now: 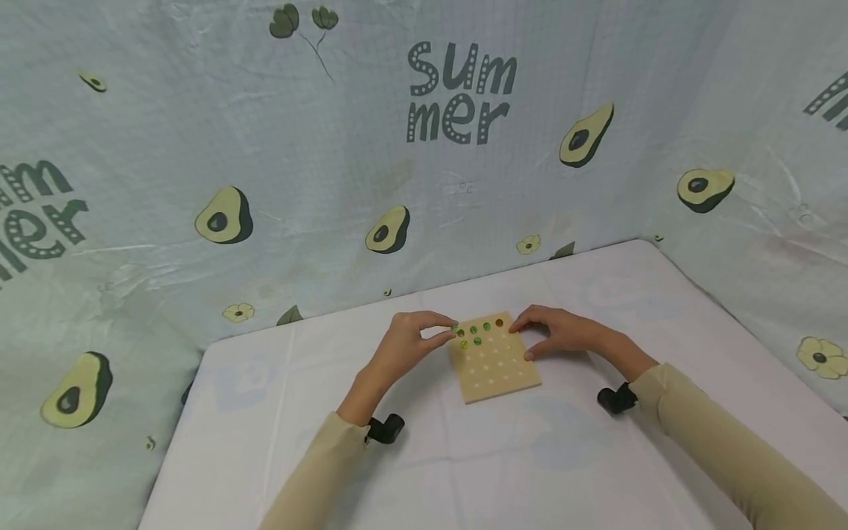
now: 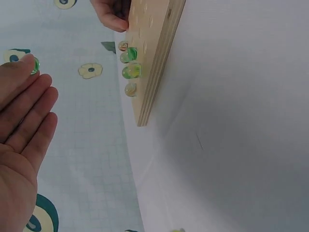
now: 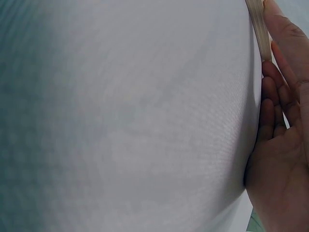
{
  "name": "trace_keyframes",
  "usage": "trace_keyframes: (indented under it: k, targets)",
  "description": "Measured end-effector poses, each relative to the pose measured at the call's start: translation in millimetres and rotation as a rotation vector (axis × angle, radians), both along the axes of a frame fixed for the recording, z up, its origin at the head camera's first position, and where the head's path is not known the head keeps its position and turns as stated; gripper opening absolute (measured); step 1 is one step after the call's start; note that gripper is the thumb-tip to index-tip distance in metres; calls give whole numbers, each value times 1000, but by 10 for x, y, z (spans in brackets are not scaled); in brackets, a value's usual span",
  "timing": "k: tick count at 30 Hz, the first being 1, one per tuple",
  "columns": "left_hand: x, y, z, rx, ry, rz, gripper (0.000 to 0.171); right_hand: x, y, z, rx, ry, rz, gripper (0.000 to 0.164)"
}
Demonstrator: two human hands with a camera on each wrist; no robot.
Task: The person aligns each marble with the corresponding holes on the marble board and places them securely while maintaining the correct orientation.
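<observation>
A square pale wooden board [image 1: 497, 377] with rows of shallow hollows lies on the table in the head view. Along its far edge sit several glass marbles [image 1: 486, 326], some green and some brownish, with a second short row beginning at the left. My left hand [image 1: 405, 346] pinches a green marble [image 2: 35, 66] between thumb and fingertips, just above the board's far left corner; the other fingers are extended. At the right edge, my right hand [image 1: 562, 331] grips the board, its thumb and fingers spread along that side. The right wrist view shows only the board's edge [image 3: 259, 31] at these fingers.
The white-covered table [image 1: 265, 442] surrounds the board. Behind it hangs a pale curtain [image 1: 298, 147] printed with avocados and lettering, and it continues along both sides. A small black camera [image 1: 386, 428] is strapped to the left wrist, another [image 1: 616, 400] to the right.
</observation>
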State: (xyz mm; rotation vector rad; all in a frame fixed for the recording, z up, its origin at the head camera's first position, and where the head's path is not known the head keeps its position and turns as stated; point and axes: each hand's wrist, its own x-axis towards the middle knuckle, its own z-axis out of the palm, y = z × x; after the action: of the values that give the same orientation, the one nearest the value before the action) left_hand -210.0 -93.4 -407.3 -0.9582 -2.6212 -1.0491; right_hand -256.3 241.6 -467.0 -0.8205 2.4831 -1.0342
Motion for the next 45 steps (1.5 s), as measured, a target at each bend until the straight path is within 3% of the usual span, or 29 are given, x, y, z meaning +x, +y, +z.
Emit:
trace_keyframes:
  k: [6, 14, 19, 24, 27, 34, 38, 45]
  targets:
    - [-64, 146, -8, 8, -71, 6, 21, -11, 18, 2, -4, -2, 3, 60]
    - [-154, 398, -22, -66, -217, 13, 22, -33, 27, -26, 12, 27, 18, 60]
    - [-227, 510, -47, -76, -242, 43, 18, -46, 22, -36, 10, 28, 24, 60]
    - [-328, 603, -77, -113, -260, -9, 17, -56, 25, -16, 18, 36, 17, 60]
    - [-365, 644, -89, -145, -280, -8, 17, -58, 27, -12, 20, 33, 14, 60]
    - [-375, 658, -115, -154, -310, 66, 17, -59, 19, -31, 16, 20, 7, 60]
    - [-389, 649, -144, -158, -305, 72, 17, -56, 23, -32, 16, 23, 9, 60]
    - [-395, 644, -207, -151, -361, 106, 19, -42, 28, -30, 11, 23, 15, 61]
